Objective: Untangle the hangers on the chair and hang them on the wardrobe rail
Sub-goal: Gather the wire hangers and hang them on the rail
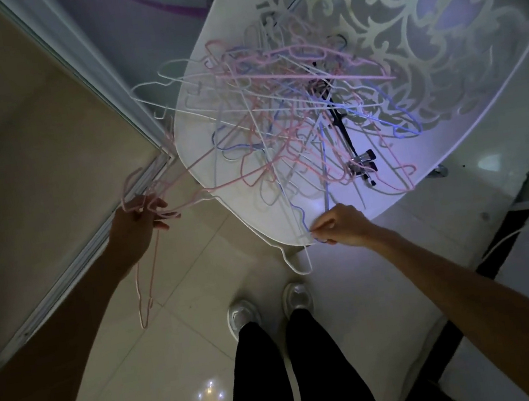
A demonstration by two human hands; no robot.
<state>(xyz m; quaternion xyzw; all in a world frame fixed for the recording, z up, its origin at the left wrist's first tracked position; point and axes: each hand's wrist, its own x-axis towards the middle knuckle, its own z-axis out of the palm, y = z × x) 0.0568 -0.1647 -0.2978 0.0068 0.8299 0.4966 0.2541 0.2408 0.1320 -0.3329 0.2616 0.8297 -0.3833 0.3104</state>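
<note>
Head view: a tangle of pink, blue and white hangers [295, 120] lies heaped on the seat of a white chair [245, 217] with a cut-out patterned back. At about 9 o'clock from the heap, the left hand [142, 222] curls its fingers round several pink hangers [147, 286] that dangle off the seat edge toward the tiled floor [165, 369]. At 6 o'clock, the right hand [339, 227] pinches a white hanger [294, 261] at the seat's near rim.

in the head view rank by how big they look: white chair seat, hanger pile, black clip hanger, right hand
1. white chair seat
2. hanger pile
3. black clip hanger and right hand: look alike, and the hand is nearer the camera, so unranked.
</note>
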